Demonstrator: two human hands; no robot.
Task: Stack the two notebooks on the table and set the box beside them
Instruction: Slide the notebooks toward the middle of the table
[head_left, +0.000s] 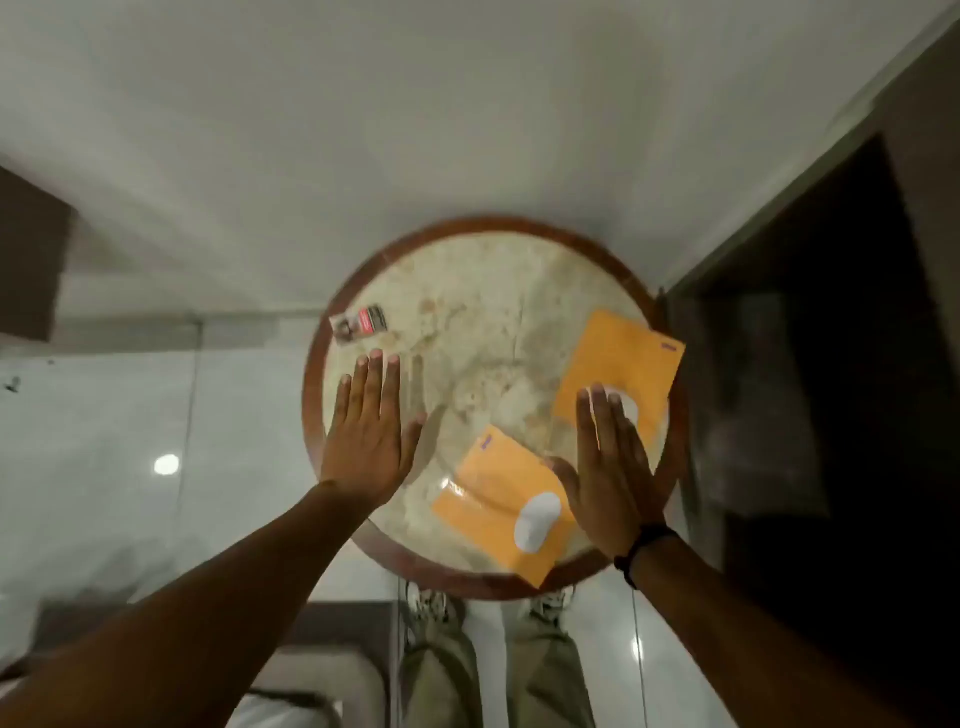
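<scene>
Two orange notebooks lie apart on a round marble table with a dark wooden rim. The larger notebook sits at the right edge, slightly overhanging the rim. The smaller notebook lies at the near edge, with a white oval label. A small dark and red box rests at the far left of the tabletop. My left hand is flat and open over the left side, just short of the box. My right hand is flat and open between the two notebooks, its fingertips over the larger one.
A white wall rises behind the table. A dark doorway opens to the right. The floor is glossy pale tile, and my legs and shoes show below the table. A dark wristband circles my right wrist.
</scene>
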